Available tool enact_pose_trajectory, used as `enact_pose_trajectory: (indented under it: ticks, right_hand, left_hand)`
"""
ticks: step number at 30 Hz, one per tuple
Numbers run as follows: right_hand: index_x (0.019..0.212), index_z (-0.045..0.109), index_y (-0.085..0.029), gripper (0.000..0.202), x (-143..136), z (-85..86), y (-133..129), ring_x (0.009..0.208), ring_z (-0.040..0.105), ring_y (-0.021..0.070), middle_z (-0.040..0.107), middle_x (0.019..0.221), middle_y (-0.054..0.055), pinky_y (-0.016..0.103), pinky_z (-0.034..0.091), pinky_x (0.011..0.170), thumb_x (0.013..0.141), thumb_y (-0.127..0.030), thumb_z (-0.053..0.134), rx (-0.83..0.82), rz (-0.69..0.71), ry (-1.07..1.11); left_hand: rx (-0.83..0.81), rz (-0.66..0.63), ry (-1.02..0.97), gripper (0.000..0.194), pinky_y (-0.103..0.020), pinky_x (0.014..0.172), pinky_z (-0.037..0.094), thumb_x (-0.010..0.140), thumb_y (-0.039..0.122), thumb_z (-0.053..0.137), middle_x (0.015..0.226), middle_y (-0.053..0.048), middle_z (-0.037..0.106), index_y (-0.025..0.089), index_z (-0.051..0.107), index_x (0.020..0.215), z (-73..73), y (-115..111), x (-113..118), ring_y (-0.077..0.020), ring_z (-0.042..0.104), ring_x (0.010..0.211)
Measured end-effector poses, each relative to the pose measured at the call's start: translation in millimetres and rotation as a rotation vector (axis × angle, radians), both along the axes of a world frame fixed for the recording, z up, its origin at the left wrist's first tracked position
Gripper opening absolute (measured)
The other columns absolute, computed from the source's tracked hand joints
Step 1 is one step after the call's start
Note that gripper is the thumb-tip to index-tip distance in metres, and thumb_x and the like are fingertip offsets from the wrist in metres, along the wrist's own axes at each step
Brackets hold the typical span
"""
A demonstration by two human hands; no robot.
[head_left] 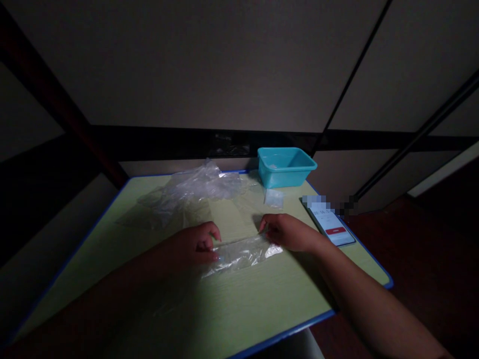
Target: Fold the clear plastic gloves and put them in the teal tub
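A clear plastic bag (243, 255), folded into a long strip, lies across the middle of the green table. My left hand (200, 243) is at the strip's left end, its thumb and fingers curled around the edge. At the right end, my right hand (282, 232) has its fingers bent down onto the plastic, pinching it. Behind my hands a loose pile of clear plastic bags (202, 183) spreads over the back left of the table. A small folded plastic packet (274, 198) lies beyond my right hand.
A turquoise basket (287, 175) stands at the table's back right, with something pale inside. A phone (331, 222) with a lit timer screen lies near the right edge. The green table (239, 314) has a blue rim, and a panelled wall (209, 65) rises behind it.
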State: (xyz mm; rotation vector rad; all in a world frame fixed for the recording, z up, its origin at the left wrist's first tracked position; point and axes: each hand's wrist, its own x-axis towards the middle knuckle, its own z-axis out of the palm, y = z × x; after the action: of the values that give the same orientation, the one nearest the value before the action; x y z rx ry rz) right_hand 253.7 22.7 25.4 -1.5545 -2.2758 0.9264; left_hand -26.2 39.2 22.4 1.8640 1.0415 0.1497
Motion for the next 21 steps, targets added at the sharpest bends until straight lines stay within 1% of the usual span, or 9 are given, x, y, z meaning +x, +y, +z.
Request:
enact_pose_trajectory:
  ticks: [2,5,9,11,15,21]
  right_hand:
    - [0.095,0.061,-0.016,0.024,-1,0.6,-1,0.060,0.053,0.0118,0.060,0.066,-0.003,0.022,0.033,0.057,0.076,-0.004,0.054,0.006,-0.013,-0.010]
    - [0.098,0.059,-0.017,0.026,-1,1.5,-1,0.060,0.053,0.0122,0.060,0.066,-0.002,0.022,0.032,0.057,0.076,-0.004,0.054,0.013,-0.019,-0.030]
    - [0.098,0.059,-0.018,0.026,0,2.4,-1,0.059,0.053,0.0123,0.060,0.064,-0.003,0.022,0.032,0.056,0.076,-0.005,0.054,0.021,-0.017,-0.059]
    - [0.101,0.058,-0.018,0.029,1,1.9,-1,0.059,0.053,0.0124,0.061,0.066,-0.002,0.022,0.031,0.056,0.075,-0.005,0.054,0.027,-0.021,-0.067]
    - [0.113,0.055,-0.018,0.040,2,-0.7,-2,0.060,0.053,0.0131,0.063,0.071,0.000,0.022,0.030,0.054,0.074,-0.006,0.054,0.048,-0.022,-0.109]
    - [0.120,0.052,-0.016,0.045,0,0.0,-3,0.060,0.053,0.0135,0.063,0.071,0.001,0.023,0.029,0.054,0.076,-0.007,0.052,0.056,-0.014,-0.166]
  left_hand:
    - [0.084,0.023,0.014,0.026,-0.025,0.058,0.037,0.077,0.036,0.058,0.073,0.004,0.057,0.022,0.051,0.097,2.3,-8,7,-0.0167,0.054,0.066]
    - [0.232,0.046,0.093,0.018,-0.026,0.059,0.035,0.079,0.031,0.051,0.074,0.003,0.057,0.021,0.053,0.094,3.3,-15,15,-0.0175,0.054,0.067]
    - [0.398,0.061,0.138,0.015,-0.028,0.065,0.036,0.082,0.028,0.045,0.078,-0.001,0.059,0.021,0.055,0.090,-2.6,-18,21,-0.0202,0.056,0.073]
    - [0.423,0.063,0.130,0.015,-0.028,0.065,0.037,0.082,0.028,0.044,0.078,-0.002,0.059,0.020,0.055,0.089,-6.6,-18,23,-0.0207,0.056,0.074]
    - [0.402,0.078,0.145,0.018,-0.027,0.064,0.037,0.082,0.029,0.044,0.077,-0.001,0.059,0.021,0.054,0.094,-10.9,-17,24,-0.0205,0.056,0.072]
    - [0.372,0.106,0.156,0.021,-0.028,0.064,0.037,0.084,0.027,0.040,0.074,0.000,0.058,0.020,0.054,0.099,-13.2,-14,23,-0.0196,0.055,0.069]
